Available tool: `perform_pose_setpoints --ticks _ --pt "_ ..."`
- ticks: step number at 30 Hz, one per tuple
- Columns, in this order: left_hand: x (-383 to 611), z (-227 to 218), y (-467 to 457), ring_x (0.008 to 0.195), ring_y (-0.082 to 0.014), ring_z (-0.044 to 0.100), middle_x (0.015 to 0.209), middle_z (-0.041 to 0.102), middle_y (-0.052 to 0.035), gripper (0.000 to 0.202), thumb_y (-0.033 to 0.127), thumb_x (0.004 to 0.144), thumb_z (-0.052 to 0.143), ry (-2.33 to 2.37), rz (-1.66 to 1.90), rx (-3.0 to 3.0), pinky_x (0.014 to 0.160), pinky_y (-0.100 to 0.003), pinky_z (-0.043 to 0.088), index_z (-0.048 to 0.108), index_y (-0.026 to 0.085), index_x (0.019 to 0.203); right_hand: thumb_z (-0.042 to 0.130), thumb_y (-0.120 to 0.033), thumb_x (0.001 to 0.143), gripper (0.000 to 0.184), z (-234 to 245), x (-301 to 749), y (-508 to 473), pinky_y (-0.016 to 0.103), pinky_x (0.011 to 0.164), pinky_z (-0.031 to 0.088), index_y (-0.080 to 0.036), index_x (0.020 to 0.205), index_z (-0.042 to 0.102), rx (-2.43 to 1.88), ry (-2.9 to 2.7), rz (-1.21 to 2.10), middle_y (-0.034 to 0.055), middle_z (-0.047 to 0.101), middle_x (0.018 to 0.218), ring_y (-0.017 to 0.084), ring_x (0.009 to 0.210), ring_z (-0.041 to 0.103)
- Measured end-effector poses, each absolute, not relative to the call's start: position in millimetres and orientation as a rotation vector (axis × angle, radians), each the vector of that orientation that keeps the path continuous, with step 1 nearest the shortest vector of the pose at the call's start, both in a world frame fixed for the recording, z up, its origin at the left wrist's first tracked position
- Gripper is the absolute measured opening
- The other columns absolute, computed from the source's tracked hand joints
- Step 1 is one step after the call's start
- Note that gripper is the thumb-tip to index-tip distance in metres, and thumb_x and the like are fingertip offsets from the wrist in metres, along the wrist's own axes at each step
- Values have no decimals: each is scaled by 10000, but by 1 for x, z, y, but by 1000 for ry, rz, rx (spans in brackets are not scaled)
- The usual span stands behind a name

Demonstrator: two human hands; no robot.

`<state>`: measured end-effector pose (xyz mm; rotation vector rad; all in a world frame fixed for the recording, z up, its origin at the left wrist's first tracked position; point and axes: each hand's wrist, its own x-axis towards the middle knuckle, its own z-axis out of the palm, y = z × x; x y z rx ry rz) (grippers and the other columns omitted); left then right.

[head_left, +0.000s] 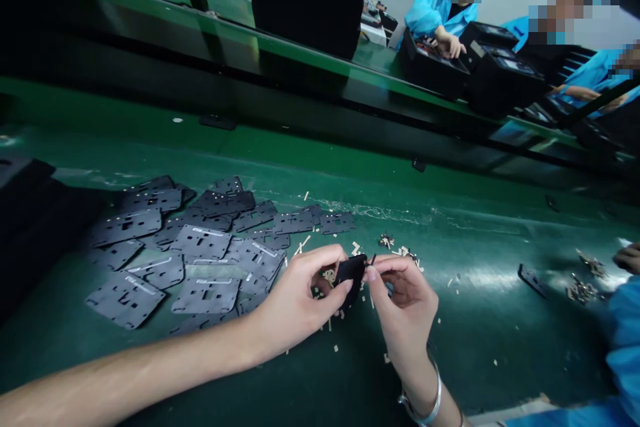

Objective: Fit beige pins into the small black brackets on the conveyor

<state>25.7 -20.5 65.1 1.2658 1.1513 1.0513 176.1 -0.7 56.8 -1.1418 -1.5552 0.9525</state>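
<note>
My left hand (pixel 305 293) grips a flat black plastic plate (pixel 351 275) between thumb and fingers, tilted above the green bench. At the plate's right edge, my right hand (pixel 403 290) pinches a small thin dark piece (pixel 371 263), too small to identify. A bracelet circles the right wrist. Left of my hands lies a loose pile of similar plates (pixel 205 297) with cut-out holes, some bearing a pale strip. Small beige scraps (pixel 336 348) are scattered under and around both hands.
A dark bulky object (pixel 40 227) stands at the far left. Small dark parts (pixel 580 290) and a single plate (pixel 533 280) lie to the right, near a co-worker's blue sleeve (pixel 625 340). Beyond the raised ledge, people in blue work at black boxes (pixel 505 77).
</note>
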Motion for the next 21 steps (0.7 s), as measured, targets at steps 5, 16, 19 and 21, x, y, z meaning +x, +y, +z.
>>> perform_pose_setpoints --ticks 5,16,19,21 --pt "25 65 -21 628 -113 477 707 492 2 65 169 791 503 1152 1057 1282 507 -187 425 523 155 730 615 -164 800 61 56 176 2 238 551 456 -207 759 609 -1133 -1547 993 18 617 777 132 680 580" --pt "26 65 -20 655 -120 495 721 505 -1 65 177 787 501 1142 1052 1278 517 -192 431 520 160 727 641 -222 784 74 49 177 7 213 460 393 -197 727 601 -1151 -1437 1110 15 589 734 122 612 549" --pt "26 65 -20 639 -118 488 720 504 -1 65 179 788 503 1142 1058 1276 506 -192 427 524 160 729 642 -220 783 76 47 177 7 205 448 377 -194 726 600 -1147 -1422 1131 15 579 733 120 619 542" --pt "26 65 -20 632 -117 483 720 501 -1 70 178 794 500 1139 1054 1277 511 -196 428 527 158 733 643 -214 784 75 48 178 8 202 449 372 -195 725 602 -1143 -1409 1149 11 575 728 116 615 536"
